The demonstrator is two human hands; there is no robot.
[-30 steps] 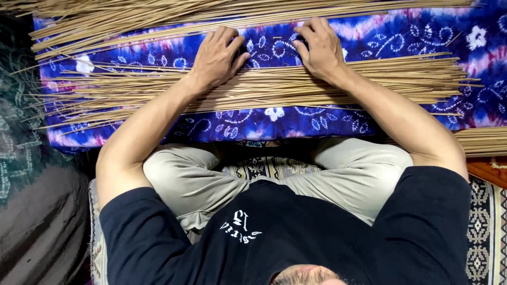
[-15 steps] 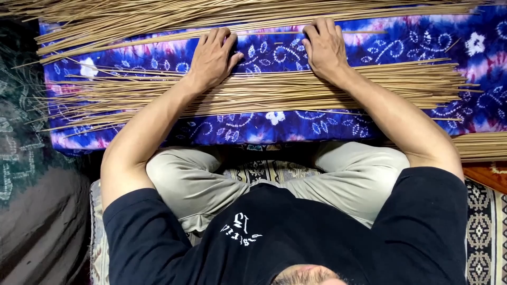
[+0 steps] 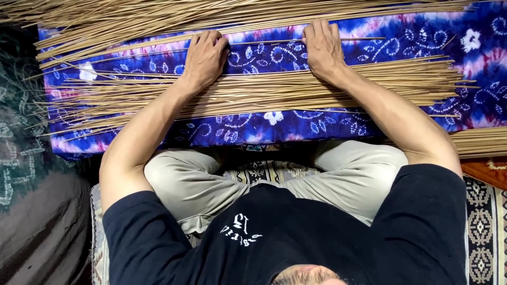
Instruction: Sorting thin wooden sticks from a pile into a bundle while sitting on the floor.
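Note:
My left hand [image 3: 206, 55] and my right hand [image 3: 323, 47] lie palm down on a blue and purple patterned cloth [image 3: 296, 126] spread in front of my crossed legs. Both wrists rest on a flat layer of long thin tan sticks [image 3: 264, 92] that runs left to right across the cloth. The fingertips reach the bare strip of cloth beyond that layer, touching a few single sticks there. Neither hand grips anything. The left hand's fingers are bent slightly; the right hand's fingers lie straight and close together.
A larger heap of the same sticks [image 3: 158, 18] lies along the far edge of the cloth. Another bundle [image 3: 480, 142] pokes out at the right, near my knee. I sit on a patterned woven mat [image 3: 483, 221]; dark fabric [image 3: 31, 211] lies to the left.
Both hands stay on the sticks in nearly the same place. The left hand's fingers, spread before, have drawn together and bent a little.

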